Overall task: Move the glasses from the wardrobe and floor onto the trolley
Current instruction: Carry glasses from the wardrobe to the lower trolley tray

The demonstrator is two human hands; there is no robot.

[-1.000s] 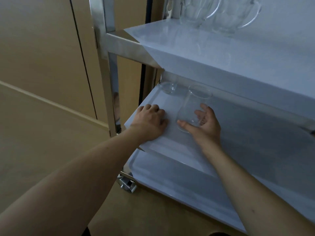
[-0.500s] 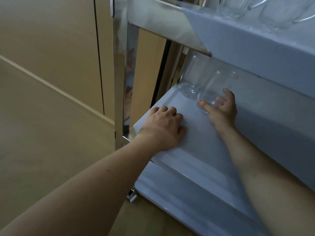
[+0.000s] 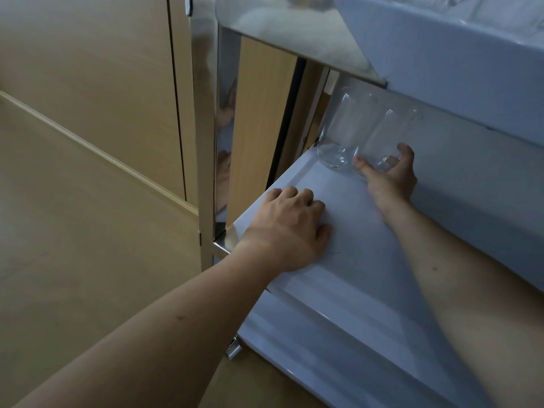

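Two clear glasses stand upright and side by side at the far left corner of the trolley's middle shelf (image 3: 347, 219). My right hand (image 3: 391, 175) grips the base of the right glass (image 3: 391, 134), thumb and fingers curled round it. The left glass (image 3: 341, 134) touches it. My left hand (image 3: 288, 228) rests knuckles-up on the shelf's front left corner, fingers curled under and holding nothing.
The trolley has a steel post (image 3: 206, 142) at its left corner, a top shelf (image 3: 441, 54) close above the glasses, and a bottom shelf (image 3: 338, 348) below. Wooden wardrobe doors (image 3: 88, 69) stand behind; wooden floor (image 3: 73, 245) lies to the left.
My right hand has slid the glass further back along the shelf until it stands against the other glass in the corner. My left hand has stayed on the shelf's front corner.
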